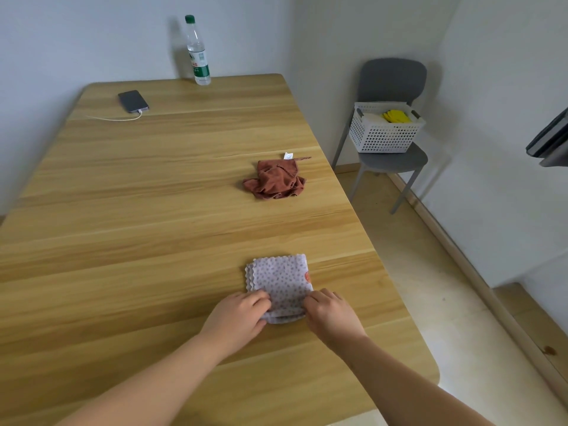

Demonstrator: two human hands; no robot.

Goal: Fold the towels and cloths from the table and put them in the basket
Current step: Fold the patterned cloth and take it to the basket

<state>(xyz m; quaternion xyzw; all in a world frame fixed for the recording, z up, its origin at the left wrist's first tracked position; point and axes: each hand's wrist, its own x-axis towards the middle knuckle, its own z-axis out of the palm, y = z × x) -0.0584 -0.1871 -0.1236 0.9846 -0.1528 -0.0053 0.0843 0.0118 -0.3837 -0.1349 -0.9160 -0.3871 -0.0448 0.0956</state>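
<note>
A lilac dotted cloth [281, 279] lies folded into a small rectangle on the wooden table [138, 216], near its right front. My left hand [238, 315] pinches the cloth's near left edge, and my right hand [330, 313] pinches its near right edge. Farther back on the table a rust-brown cloth [275, 179] lies crumpled, with a white tag and a loop at its far side. The white perforated basket [384, 130] stands on a grey chair [392, 87] beyond the table's right edge, holding something yellow and something white.
A clear water bottle [198, 52] with a green cap stands at the table's far edge by the wall. A phone [133, 101] on a white charging cable lies at the far left. A dark object [550, 142] juts in at the right wall.
</note>
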